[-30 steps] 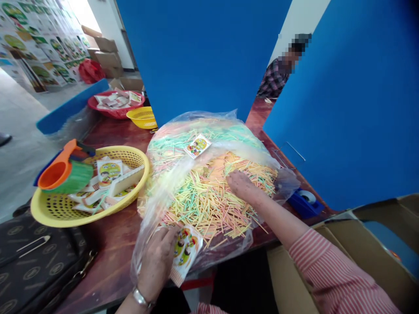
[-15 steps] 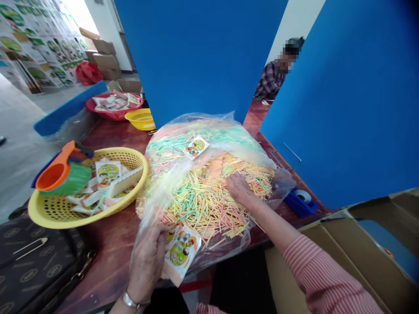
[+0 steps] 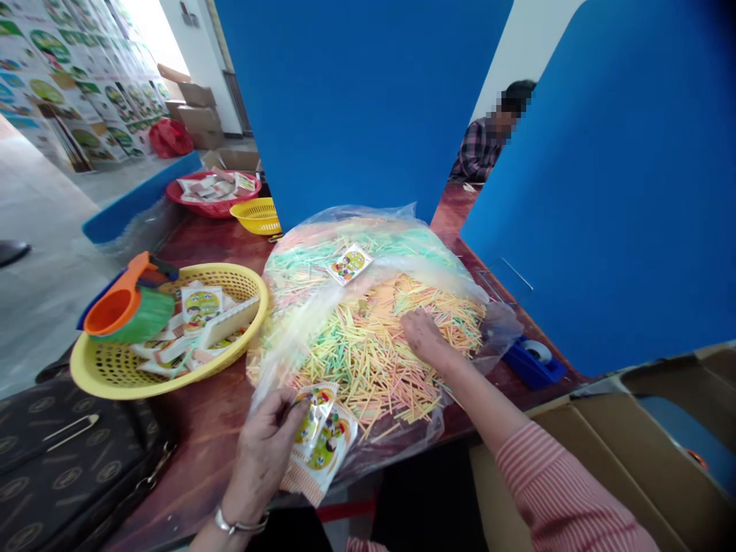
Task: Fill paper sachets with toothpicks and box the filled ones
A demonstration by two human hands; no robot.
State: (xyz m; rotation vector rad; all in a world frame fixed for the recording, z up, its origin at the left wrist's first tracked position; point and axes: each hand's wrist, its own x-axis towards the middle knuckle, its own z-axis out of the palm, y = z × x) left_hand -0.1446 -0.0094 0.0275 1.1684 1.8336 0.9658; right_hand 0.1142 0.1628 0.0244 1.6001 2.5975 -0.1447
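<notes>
A large clear plastic bag (image 3: 345,307) lies spread on the table, heaped with thin pastel sticks (image 3: 368,360) in yellow, green, orange and pink. In my left hand (image 3: 265,441), pinched between thumb and fingers at the bag's near left edge, are small printed packets (image 3: 325,445) with a round green cartoon design; they overlap. My right hand (image 3: 424,336) rests on the right part of the heap with its fingers curled down into the sticks. Its fingertips are hidden, so what they hold does not show. Another printed packet (image 3: 349,264) lies on top of the bag.
At left stands a yellow basket (image 3: 86,376) with packets and coloured scoops (image 3: 123,307). Behind it are a red basket (image 3: 212,207) and a smaller yellow one (image 3: 257,217). A blue tape dispenser (image 3: 534,364) sits at right. Blue panels (image 3: 368,100) rise beyond; a person (image 3: 480,146) sits behind.
The view has shifted slightly. My left thumb and fingers have moved on the packets, and the upper packet now shows more. My right hand stays in the sticks, its fingers more curled.
</notes>
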